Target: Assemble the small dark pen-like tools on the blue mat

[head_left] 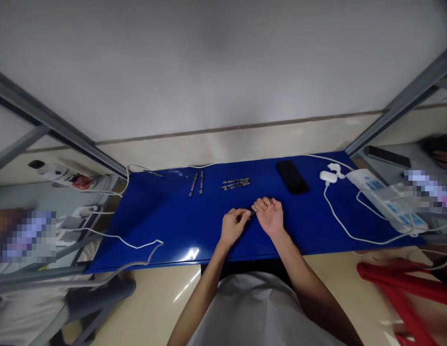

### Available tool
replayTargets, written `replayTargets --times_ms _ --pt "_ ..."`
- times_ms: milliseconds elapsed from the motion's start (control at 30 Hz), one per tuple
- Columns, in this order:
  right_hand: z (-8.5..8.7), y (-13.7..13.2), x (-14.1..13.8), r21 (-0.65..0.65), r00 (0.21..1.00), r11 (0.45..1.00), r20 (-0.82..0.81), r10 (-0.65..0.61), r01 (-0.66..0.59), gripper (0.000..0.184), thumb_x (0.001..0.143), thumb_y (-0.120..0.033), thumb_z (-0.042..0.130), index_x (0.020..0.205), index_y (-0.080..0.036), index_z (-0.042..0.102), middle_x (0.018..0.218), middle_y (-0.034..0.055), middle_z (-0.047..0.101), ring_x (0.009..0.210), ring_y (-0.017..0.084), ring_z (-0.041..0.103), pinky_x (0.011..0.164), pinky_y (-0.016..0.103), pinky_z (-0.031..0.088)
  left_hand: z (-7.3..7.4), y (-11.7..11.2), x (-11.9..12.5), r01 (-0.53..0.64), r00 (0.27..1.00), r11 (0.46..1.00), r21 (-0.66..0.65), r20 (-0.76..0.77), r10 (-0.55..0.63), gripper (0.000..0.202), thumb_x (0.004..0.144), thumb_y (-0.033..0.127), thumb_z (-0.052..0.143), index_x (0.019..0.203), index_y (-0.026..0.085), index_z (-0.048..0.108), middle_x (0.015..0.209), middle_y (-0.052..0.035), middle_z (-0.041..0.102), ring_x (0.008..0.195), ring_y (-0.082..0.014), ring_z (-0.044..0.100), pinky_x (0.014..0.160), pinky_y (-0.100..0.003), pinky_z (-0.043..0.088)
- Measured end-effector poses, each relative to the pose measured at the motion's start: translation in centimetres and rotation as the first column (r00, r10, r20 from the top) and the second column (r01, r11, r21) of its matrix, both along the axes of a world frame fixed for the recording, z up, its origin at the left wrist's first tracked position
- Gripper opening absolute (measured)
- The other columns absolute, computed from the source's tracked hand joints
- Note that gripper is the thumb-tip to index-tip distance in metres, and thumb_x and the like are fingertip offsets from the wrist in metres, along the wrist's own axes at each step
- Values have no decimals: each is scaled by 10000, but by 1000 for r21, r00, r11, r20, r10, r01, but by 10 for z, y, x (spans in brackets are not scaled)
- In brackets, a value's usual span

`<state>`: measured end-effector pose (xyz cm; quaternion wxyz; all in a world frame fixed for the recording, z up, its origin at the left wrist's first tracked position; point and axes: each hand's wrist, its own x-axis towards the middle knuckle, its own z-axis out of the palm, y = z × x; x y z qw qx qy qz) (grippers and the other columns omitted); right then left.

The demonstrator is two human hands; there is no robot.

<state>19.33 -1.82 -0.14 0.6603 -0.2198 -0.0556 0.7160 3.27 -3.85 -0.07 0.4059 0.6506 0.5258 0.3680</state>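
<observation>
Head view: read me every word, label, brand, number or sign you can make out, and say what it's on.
No text is legible.
Bottle: dark lettering on its label, too blurred to read.
Pens lying on the table: any print is too small.
Dark thin item between left hand and right hand: too small.
Power strip: any markings too blurred.
Screens at both sides: pixelated.

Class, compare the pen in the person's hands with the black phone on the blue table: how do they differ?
Pose: the pen is held in the left hand and right hand; the phone lies untouched on the table.
Shape: the pen is thin, the phone broad and flat.
Visibility: fingers hide much of the pen; the phone shows whole.
Shared: both look dark.
</observation>
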Motion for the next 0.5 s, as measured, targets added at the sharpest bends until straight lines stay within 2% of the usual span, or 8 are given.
replayTargets --times_ms 67,167,500 --pt "0 0 0 -5 1000 1000 3 -7 7 378 990 -378 356 648 -219 326 646 -43 208 573 141 240 594 292 397 -1 0 0 -8 1000 1000 -4 11 8 240 912 445 717 956 228 810 804 -14 773 753 -171 614 729 -283 463" --pt "0 0 0 -9 1000 1000 9 -18 18 365 984 -355 357 647 -219 323 644 -43 202 575 143 238 590 289 391 -2 0 1 -12 1000 1000 -6 11 12 191 851 389 794 965 236 815 809 -9 763 746 -161 609 718 -273 466" --pt "0 -1 0 7 999 1000 50 -11 11 370 975 -385 380 647 -222 330 654 -37 206 582 156 259 609 308 402 -6 1 2 -5 1000 1000 -5 -31 5 188 863 345 769 1015 241 806 842 -27 750 767 -174 620 747 -292 494"
